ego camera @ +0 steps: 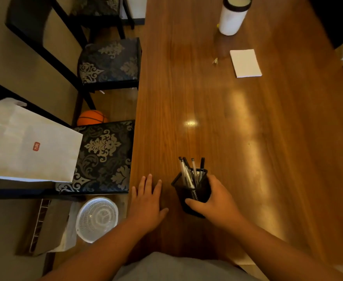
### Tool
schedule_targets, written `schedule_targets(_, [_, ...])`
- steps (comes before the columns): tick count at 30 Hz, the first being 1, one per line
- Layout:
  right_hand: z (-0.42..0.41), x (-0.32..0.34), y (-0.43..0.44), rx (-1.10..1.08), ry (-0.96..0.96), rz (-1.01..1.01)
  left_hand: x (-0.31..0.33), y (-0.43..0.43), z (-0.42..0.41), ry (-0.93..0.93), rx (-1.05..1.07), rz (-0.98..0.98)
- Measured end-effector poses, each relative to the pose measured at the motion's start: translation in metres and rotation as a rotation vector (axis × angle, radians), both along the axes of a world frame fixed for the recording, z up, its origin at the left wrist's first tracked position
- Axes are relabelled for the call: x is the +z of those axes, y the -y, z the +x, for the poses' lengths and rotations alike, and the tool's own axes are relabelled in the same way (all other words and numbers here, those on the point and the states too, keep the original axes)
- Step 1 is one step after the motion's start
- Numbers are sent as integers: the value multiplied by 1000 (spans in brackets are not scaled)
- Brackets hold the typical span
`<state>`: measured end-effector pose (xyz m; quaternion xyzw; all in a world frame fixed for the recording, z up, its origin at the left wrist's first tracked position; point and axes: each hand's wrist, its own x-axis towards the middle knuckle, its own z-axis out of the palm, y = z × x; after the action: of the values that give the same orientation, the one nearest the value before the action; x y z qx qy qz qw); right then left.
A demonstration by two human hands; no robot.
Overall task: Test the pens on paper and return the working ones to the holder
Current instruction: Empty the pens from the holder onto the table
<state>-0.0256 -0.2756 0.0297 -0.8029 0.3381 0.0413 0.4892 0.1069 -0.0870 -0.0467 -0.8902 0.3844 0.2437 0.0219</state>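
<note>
Pens (191, 173) stand bunched in a tilted black mesh holder (195, 194) near the table's (217, 118) near-left edge. The right grip (217, 201) curls round the holder, thumb across its front wall, forearm reaching in from the lower right. The left grip (146, 201) lies flat on the wood just beside it, palm down, fingers straight and spread. A white paper pad (245, 63) lies well apart, farther along.

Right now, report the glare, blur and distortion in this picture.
Head view: warm, dim light; a white glare spot and pale streaks on the table; wide-angle bending curves the chairs; slight softness throughout, including the far white cup; the pens in the holder are distinguishable.
</note>
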Motion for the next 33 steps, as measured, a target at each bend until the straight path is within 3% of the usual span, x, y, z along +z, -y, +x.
schedule_targets(13, [-10,1,4,-81,-176,-29,-2,-7,0,14,-35,-4])
schedule_targets(18, [-5,0,7,16,-327,-262,1,-8,0,14,-37,-17])
schedule_targets(27, [13,-6,29,-87,-381,-18,-1,-12,3,6,-48,-36])
schedule_targets(33, [29,-2,43,-37,-449,5,-7,-16,5,12,-51,-56])
